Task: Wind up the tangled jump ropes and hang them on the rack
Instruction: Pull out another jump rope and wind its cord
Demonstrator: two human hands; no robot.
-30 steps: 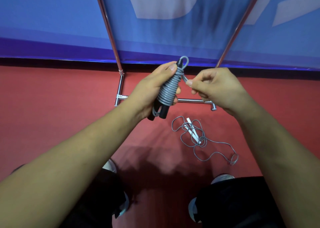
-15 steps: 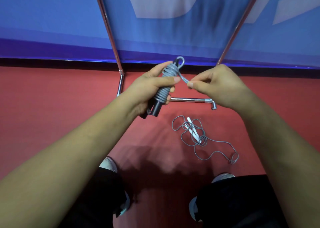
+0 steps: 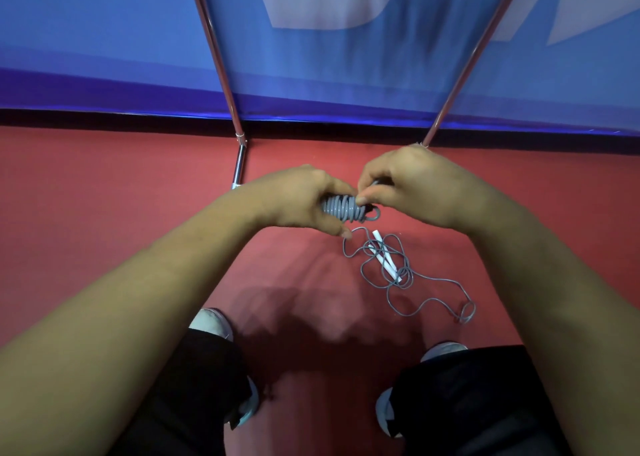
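A grey jump rope (image 3: 343, 209) is wound in tight coils around its black handles and lies sideways between my hands. My left hand (image 3: 298, 201) grips the coiled bundle from the left. My right hand (image 3: 412, 187) pinches the rope's right end, where a small loop sticks out. A second jump rope (image 3: 398, 272), thin grey cord with white handles, lies tangled on the red floor just below my hands. The metal rack (image 3: 239, 137) shows two slanted poles and a foot bar; most of its base is hidden behind my hands.
A blue banner (image 3: 329, 57) hangs behind the rack poles. My two feet in light shoes (image 3: 211, 320) stand on the red floor (image 3: 104, 196), which stretches open to the left and right.
The wound rope has turned from upright to lying sideways and dropped lower. My right hand has closed in on its end, and both hands now meet over the rack's foot bar.
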